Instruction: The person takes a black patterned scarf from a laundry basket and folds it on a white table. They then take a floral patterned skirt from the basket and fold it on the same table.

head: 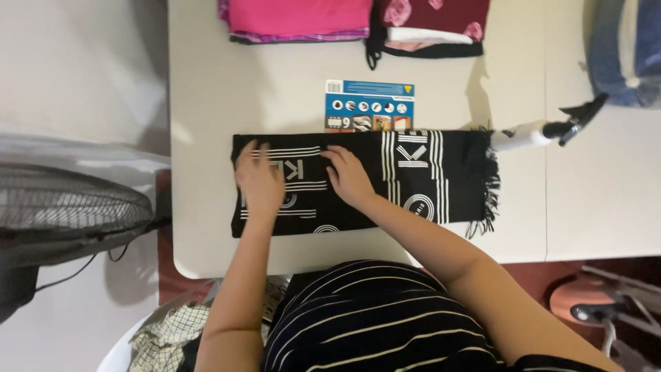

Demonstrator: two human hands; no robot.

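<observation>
A black scarf (420, 176) with white stripes and a fringed right end lies folded lengthwise on the white table (206, 89). My left hand (259, 180) rests flat on the scarf's left end, fingers spread. Close beside it, my right hand (348, 177) presses flat on the scarf near its middle. Neither hand grips anything.
A blue printed card (369, 105) lies just behind the scarf. Folded pink cloth (296, 19) and dark red flowered cloth (430, 24) sit at the table's far edge. A white and black handled tool (544, 131) lies at the right. A fan (69, 210) stands left; a laundry basket (165, 334) is below.
</observation>
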